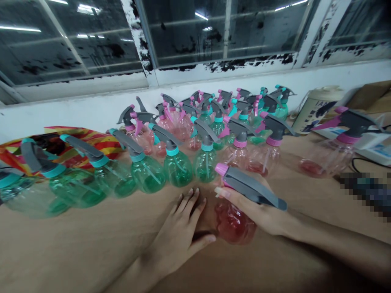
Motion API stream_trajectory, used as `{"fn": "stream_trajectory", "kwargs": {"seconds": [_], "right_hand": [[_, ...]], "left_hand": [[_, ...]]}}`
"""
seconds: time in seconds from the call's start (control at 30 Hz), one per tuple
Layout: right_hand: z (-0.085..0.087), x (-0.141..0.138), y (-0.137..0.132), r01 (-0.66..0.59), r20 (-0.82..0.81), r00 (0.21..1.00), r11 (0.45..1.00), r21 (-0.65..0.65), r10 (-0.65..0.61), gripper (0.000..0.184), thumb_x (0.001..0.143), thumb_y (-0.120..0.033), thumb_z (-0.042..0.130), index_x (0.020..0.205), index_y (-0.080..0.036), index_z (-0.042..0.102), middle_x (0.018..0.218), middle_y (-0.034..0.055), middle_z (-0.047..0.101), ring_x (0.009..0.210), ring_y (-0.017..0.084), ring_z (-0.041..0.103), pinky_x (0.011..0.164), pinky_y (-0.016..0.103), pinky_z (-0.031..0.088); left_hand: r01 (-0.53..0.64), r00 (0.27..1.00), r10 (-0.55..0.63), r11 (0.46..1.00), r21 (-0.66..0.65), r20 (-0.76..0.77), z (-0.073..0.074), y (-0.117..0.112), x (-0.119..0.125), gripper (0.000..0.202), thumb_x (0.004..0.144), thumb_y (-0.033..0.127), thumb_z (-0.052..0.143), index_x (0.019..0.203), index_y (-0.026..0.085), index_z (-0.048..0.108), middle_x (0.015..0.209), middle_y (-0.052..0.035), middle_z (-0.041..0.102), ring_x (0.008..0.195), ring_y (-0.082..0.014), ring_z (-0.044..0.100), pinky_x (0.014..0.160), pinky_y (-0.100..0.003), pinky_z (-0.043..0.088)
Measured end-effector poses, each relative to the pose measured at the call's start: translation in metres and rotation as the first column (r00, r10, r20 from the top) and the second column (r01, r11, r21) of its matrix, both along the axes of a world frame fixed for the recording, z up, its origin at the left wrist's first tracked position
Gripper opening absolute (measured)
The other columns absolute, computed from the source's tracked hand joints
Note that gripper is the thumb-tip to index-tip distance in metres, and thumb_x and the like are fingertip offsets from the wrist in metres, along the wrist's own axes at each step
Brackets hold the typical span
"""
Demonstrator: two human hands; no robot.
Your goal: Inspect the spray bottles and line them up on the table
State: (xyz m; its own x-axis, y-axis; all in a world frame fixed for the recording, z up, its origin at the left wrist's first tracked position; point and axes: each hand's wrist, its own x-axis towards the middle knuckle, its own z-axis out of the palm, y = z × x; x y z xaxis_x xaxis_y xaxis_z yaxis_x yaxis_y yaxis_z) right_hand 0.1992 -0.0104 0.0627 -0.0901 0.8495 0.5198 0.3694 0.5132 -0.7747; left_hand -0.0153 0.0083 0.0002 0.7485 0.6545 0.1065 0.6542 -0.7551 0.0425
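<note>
My right hand (259,209) is wrapped round the neck of a clear pink spray bottle (233,226), whose grey and pink trigger head points to the left. Part of the bottle is hidden behind the fingers. Beside it, my left hand (180,232) lies on the brown table (100,248) with its fingers stretched out and nothing in them. Just beyond the hands stand a green spray bottle (205,162) with a turquoise collar and a pink spray bottle (235,154).
Several more green spray bottles (148,175) run leftward in a row. Behind them more bottles crowd the wall. A lone pink spray bottle (328,156) stands at right, near a printed cream container (317,108). A striped red and yellow bag (100,140) lies at left. Windows (220,32) line the back.
</note>
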Motion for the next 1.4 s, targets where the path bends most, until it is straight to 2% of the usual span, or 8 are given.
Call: {"fn": "stream_trajectory", "kwargs": {"seconds": [0.1,0.27,0.5,0.77,0.9,1.07,1.27,1.4], "right_hand": [[0.0011,0.0013,0.0008,-0.047,-0.013,0.999,0.998,-0.029,0.047,0.018,0.089,-0.037,0.059,0.075,-0.026,0.062,0.065,-0.0034,0.063,0.058,0.015,0.062,0.056,0.027,0.053],[0.0015,0.0040,0.0023,-0.135,-0.064,0.989,0.989,-0.058,0.131,0.015,0.087,-0.033,0.061,0.097,-0.023,0.068,0.091,0.0010,0.073,0.080,0.018,0.070,0.069,0.030,0.056],[-0.0040,0.0046,0.0034,-0.088,0.005,0.996,0.996,-0.006,0.088,0.013,0.088,-0.033,0.060,0.093,-0.024,0.068,0.080,-0.0003,0.068,0.076,0.018,0.067,0.067,0.030,0.055],[-0.0055,0.0047,0.0030,-0.095,-0.008,0.995,0.995,-0.006,0.095,0.011,0.089,-0.032,0.061,0.094,-0.024,0.066,0.082,-0.0010,0.068,0.082,0.017,0.067,0.068,0.027,0.054],[-0.0031,0.0042,0.0031,-0.127,-0.042,0.991,0.991,-0.033,0.125,0.017,0.088,-0.029,0.062,0.101,-0.022,0.068,0.091,0.0004,0.071,0.090,0.017,0.068,0.077,0.027,0.055],[0.0007,0.0030,0.0028,-0.121,-0.060,0.991,0.992,-0.017,0.120,0.009,0.088,-0.029,0.061,0.087,-0.023,0.066,0.081,-0.0015,0.070,0.072,0.014,0.067,0.064,0.025,0.054],[0.0019,0.0015,0.0007,-0.051,-0.009,0.999,0.999,-0.015,0.051,0.020,0.088,-0.035,0.059,0.072,-0.025,0.057,0.060,-0.0051,0.054,0.051,0.012,0.052,0.048,0.025,0.044],[0.0006,0.0034,-0.0005,-0.042,-0.021,0.999,0.998,-0.050,0.041,0.020,0.089,-0.038,0.058,0.074,-0.025,0.060,0.062,-0.0038,0.057,0.051,0.013,0.054,0.049,0.026,0.045]], "left_hand": [[0.008,1.000,-0.008,1.000,0.004,0.009,0.0001,-0.0002,-0.0004,0.075,0.092,0.068,0.041,0.142,0.012,0.042,0.149,-0.0189,0.039,0.137,-0.0354,0.036,0.109,-0.055,0.033],[0.013,0.999,-0.013,1.000,-0.001,0.042,-0.0012,0.0004,-0.0010,0.072,0.093,0.067,0.042,0.144,0.016,0.039,0.150,-0.0161,0.038,0.138,-0.0340,0.034,0.109,-0.054,0.032],[0.011,0.999,-0.012,1.000,0.017,0.032,-0.0022,0.0007,-0.0010,0.073,0.092,0.068,0.042,0.143,0.015,0.039,0.150,-0.0166,0.039,0.138,-0.0339,0.034,0.110,-0.054,0.032],[0.004,1.000,-0.004,1.000,0.024,0.001,-0.0018,0.0010,-0.0006,0.076,0.092,0.069,0.042,0.142,0.012,0.041,0.150,-0.0189,0.038,0.138,-0.0348,0.035,0.108,-0.054,0.034],[0.003,1.000,-0.003,1.000,0.020,0.016,-0.0027,0.0006,-0.0008,0.075,0.091,0.068,0.044,0.142,0.013,0.042,0.151,-0.0189,0.036,0.138,-0.0344,0.034,0.109,-0.053,0.034],[0.008,1.000,-0.009,1.000,0.022,0.022,-0.0020,0.0005,-0.0005,0.075,0.092,0.068,0.042,0.141,0.012,0.042,0.150,-0.0197,0.037,0.138,-0.0353,0.035,0.108,-0.055,0.035],[0.010,0.999,-0.012,0.999,0.042,0.034,-0.0037,0.0009,-0.0008,0.075,0.091,0.068,0.044,0.140,0.012,0.043,0.149,-0.0191,0.039,0.136,-0.0359,0.038,0.106,-0.054,0.039],[0.011,0.999,-0.012,0.999,0.035,0.036,-0.0033,0.0008,-0.0013,0.074,0.092,0.068,0.043,0.141,0.012,0.042,0.148,-0.0193,0.040,0.135,-0.0357,0.039,0.105,-0.055,0.038]]}}
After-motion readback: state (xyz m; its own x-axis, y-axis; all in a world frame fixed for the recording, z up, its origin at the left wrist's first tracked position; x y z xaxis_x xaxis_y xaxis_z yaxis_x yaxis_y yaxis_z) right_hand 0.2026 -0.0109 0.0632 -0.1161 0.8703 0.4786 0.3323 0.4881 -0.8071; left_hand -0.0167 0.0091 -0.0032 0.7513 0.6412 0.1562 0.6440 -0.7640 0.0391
